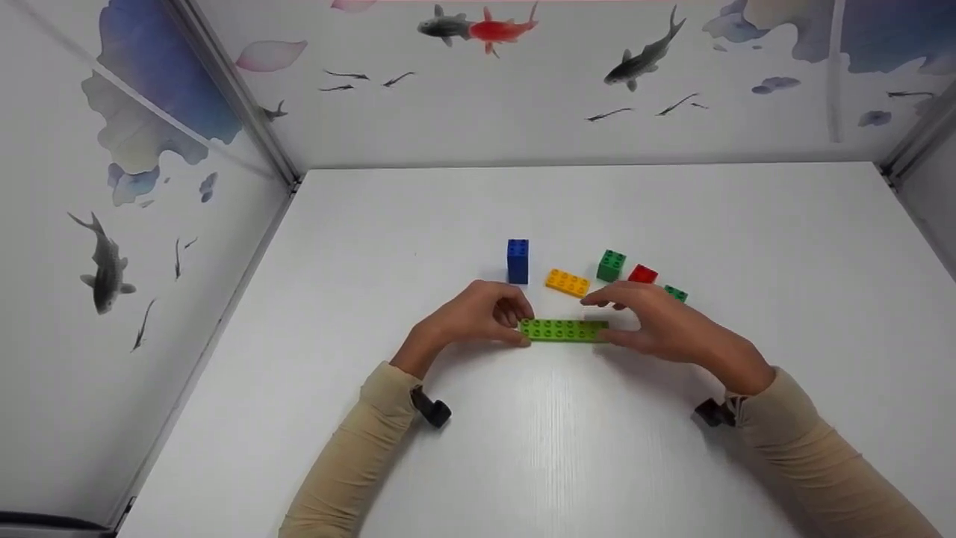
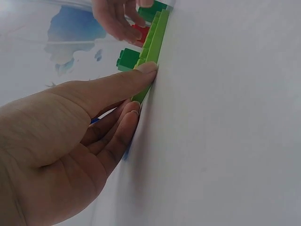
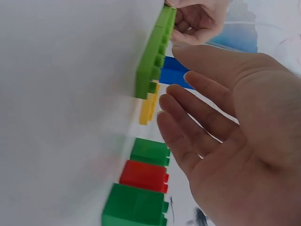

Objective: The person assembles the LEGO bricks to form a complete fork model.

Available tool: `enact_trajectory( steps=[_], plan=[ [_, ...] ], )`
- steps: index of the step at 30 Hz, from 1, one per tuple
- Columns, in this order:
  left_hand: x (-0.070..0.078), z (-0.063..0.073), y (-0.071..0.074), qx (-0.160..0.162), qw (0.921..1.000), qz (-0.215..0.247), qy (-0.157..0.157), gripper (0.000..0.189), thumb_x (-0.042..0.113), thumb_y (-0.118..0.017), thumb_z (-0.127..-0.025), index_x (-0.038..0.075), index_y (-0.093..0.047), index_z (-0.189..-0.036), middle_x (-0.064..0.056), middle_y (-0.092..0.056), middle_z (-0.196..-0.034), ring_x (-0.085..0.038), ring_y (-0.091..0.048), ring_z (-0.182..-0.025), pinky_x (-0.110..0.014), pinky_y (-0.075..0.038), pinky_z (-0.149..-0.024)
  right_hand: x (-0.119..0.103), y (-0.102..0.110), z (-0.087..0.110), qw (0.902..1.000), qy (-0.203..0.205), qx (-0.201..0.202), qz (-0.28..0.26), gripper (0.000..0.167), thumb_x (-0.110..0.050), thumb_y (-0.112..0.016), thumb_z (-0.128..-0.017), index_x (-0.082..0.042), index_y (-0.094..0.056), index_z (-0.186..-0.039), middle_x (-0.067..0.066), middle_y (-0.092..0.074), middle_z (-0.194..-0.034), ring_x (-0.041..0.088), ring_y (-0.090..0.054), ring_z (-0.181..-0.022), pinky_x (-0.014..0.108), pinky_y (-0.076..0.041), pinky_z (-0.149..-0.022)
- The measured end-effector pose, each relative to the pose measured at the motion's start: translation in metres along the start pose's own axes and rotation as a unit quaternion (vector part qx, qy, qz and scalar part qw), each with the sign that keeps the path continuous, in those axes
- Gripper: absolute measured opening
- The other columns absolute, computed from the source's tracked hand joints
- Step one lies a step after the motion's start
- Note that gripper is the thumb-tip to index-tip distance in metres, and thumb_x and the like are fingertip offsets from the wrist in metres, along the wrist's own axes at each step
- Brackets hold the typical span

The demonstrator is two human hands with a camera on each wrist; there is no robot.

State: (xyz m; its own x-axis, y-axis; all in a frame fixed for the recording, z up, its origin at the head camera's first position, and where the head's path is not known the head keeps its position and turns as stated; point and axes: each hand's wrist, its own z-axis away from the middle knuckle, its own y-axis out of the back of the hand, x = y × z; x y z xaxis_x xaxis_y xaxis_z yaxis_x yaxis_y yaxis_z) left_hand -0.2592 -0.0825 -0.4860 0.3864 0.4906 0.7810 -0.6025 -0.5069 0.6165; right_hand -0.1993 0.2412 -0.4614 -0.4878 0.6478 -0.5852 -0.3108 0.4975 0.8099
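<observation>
At the near-left end of a long, bright-green, two-row studded plastic brick (image 1: 565,330), the left hand (image 1: 485,314) pinches it between thumb and fingers. Over the other end, the right hand (image 1: 665,323) is spread, thumb beside the brick and fingers lifted apart; whether that thumb touches, I cannot tell. The brick lies crosswise in front of the person, studs up, on or barely above the desk.

It should be light, stiff and hard to break, its smooth sides a little slippery; the studs likely give some purchase. The best hold is probably across its long sides near each end, keeping it level.

Just beyond stand a tall dark-blue plastic block (image 1: 517,263), a flat yellow studded plate (image 1: 567,283), a dark-green cube-like block (image 1: 611,266), a red plastic block (image 1: 642,274) and another green block (image 1: 676,294), partly hidden by the right hand. The desk (image 1: 553,456) is white, flat and faintly grained, softly reflecting light. White walls (image 1: 523,119) printed with fish and bluish leaf shapes enclose it.
</observation>
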Motion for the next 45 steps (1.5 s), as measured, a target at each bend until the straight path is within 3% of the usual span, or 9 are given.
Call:
enact_trajectory(
  steps=[3, 8, 12, 16, 21, 36, 45],
  plan=[
    [0.000, -0.001, 0.000, 0.000, 1.0000, 0.003, -0.002, 0.031, 0.018, -0.094, -0.087, 0.013, -0.078, -0.113, -0.001, -0.075, -0.103, -0.013, -0.066, -0.090, -0.024, -0.059, -0.084, 0.001, 0.008, 0.004, 0.9990, 0.015, 0.042, 0.006, 0.049, -0.011, -0.086, -0.093, -0.010, -0.071, -0.139, 0.008, -0.074, -0.136, 0.030, -0.070, -0.119, 0.052, -0.062, -0.099],
    [0.000, -0.003, -0.001, -0.002, 1.0000, 0.002, -0.005, 0.031, 0.019, -0.094, -0.086, 0.013, -0.078, -0.113, -0.001, -0.076, -0.102, -0.011, -0.066, -0.088, -0.023, -0.058, -0.083, 0.011, 0.013, 0.017, 0.9916, 0.042, 0.117, 0.038, 0.047, -0.005, -0.087, -0.091, -0.013, -0.073, -0.135, 0.005, -0.076, -0.118, 0.024, -0.068, -0.102, 0.039, -0.062, -0.088],
    [0.001, -0.003, -0.001, -0.002, 1.0000, 0.001, -0.002, 0.031, 0.018, -0.094, -0.086, 0.012, -0.079, -0.113, -0.002, -0.076, -0.102, -0.012, -0.066, -0.088, -0.022, -0.058, -0.083, 0.021, 0.021, 0.028, 0.9885, 0.024, 0.141, 0.049, 0.044, -0.006, -0.086, -0.092, -0.013, -0.074, -0.133, 0.004, -0.077, -0.119, 0.025, -0.069, -0.111, 0.043, -0.063, -0.094],
    [0.001, -0.003, -0.001, -0.002, 1.0000, 0.001, 0.002, 0.032, 0.019, -0.094, -0.086, 0.013, -0.079, -0.113, -0.001, -0.076, -0.102, -0.012, -0.066, -0.089, -0.023, -0.059, -0.083, 0.028, 0.032, 0.040, 0.9892, -0.029, 0.135, 0.050, 0.046, -0.009, -0.086, -0.093, -0.011, -0.070, -0.136, 0.008, -0.074, -0.131, 0.031, -0.066, -0.124, 0.056, -0.061, -0.099],
    [0.001, -0.003, -0.001, -0.002, 1.0000, 0.000, 0.003, 0.032, 0.020, -0.094, -0.086, 0.014, -0.079, -0.114, 0.000, -0.076, -0.103, -0.012, -0.066, -0.089, -0.023, -0.059, -0.083, 0.036, 0.040, 0.052, 0.9887, -0.076, 0.119, 0.051, 0.054, -0.014, -0.087, -0.092, -0.009, -0.066, -0.141, 0.012, -0.070, -0.135, 0.033, -0.065, -0.118, 0.055, -0.061, -0.093],
    [-0.004, -0.002, -0.002, 0.005, 0.9999, 0.004, -0.012, 0.033, 0.021, -0.095, -0.085, 0.014, -0.078, -0.113, 0.000, -0.076, -0.104, -0.011, -0.065, -0.088, -0.023, -0.058, -0.082, 0.047, 0.036, 0.049, 0.9902, -0.108, 0.080, 0.039, 0.050, -0.012, -0.085, -0.095, -0.004, -0.065, -0.140, 0.014, -0.070, -0.129, 0.029, -0.068, -0.113, 0.053, -0.061, -0.096],
    [-0.004, -0.001, -0.002, 0.009, 0.9998, 0.003, -0.016, 0.034, 0.021, -0.095, -0.086, 0.014, -0.078, -0.114, 0.000, -0.075, -0.103, -0.011, -0.065, -0.089, -0.022, -0.057, -0.081, 0.039, 0.032, 0.046, 0.9915, -0.090, 0.086, 0.038, 0.051, -0.010, -0.086, -0.093, -0.007, -0.067, -0.140, 0.011, -0.072, -0.130, 0.027, -0.070, -0.112, 0.047, -0.063, -0.096]
  ],
)
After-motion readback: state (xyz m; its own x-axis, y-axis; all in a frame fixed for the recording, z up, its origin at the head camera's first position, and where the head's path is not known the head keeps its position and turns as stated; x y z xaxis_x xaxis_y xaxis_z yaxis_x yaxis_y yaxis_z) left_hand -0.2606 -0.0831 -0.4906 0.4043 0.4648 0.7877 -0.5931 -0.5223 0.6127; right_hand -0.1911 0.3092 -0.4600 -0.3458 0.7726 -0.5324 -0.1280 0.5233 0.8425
